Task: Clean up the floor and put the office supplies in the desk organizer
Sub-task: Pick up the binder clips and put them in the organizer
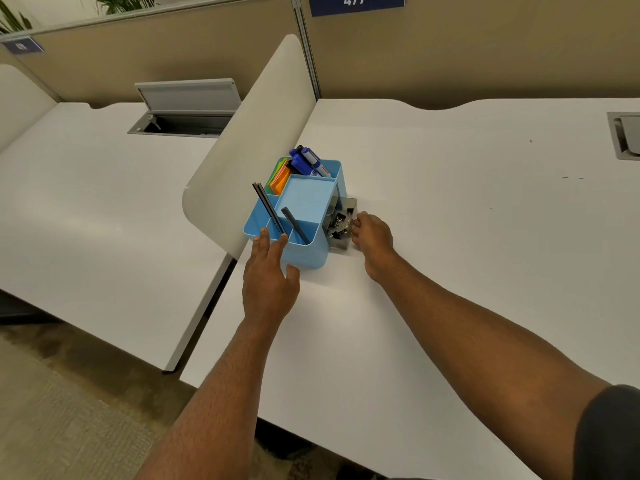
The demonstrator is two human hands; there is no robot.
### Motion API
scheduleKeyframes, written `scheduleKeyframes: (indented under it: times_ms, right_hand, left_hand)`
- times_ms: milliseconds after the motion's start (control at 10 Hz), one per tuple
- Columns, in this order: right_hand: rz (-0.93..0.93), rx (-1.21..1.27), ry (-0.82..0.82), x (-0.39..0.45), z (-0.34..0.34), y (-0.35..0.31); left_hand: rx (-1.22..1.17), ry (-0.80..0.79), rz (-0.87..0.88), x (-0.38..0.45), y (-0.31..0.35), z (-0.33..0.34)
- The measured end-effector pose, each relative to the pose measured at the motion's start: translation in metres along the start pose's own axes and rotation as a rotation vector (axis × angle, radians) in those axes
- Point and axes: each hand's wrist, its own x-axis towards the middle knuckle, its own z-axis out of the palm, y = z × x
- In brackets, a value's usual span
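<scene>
Right hand (372, 233) touches drawer (341, 220) of binder clips (337, 221) beside organizer (304, 202)

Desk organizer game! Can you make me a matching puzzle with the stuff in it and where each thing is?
Things:
1. blue markers
2. sticky notes
3. binder clips
4. left hand

Places:
A. in the clear drawer pulled out of the side
B. back corner compartment, standing up
C. against the organizer's near end
D. back compartment by the divider panel

Pairs: 1-B, 2-D, 3-A, 4-C
</scene>
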Motion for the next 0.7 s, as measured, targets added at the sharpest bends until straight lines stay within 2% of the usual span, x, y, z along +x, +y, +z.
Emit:
scheduleKeyframes:
  times_ms: [100, 200, 300, 500, 700]
  right_hand:
    - [-0.004, 0.031, -0.096, -0.002, 0.007, -0.003]
    - [0.046, 0.033, -0.288, -0.007, 0.014, -0.002]
    - [0.040, -0.007, -0.343, -0.008, 0.014, 0.003]
    - [-0.060, -0.132, -0.297, -0.017, 0.003, 0.013]
    - [-0.224, -0.431, -0.191, -0.049, -0.016, 0.019]
  left_hand:
    - [0.001, -0.003, -0.003, 0.000, 0.000, 0.000]
    - [-0.001, -0.005, -0.010, 0.001, 0.001, 0.000]
    - [0.006, -0.015, -0.016, 0.001, 0.001, 0.000]
    - [0.001, -0.032, -0.013, 0.003, 0.000, -0.002]
    - [0.051, -0.074, 0.065, -0.001, 0.000, -0.012]
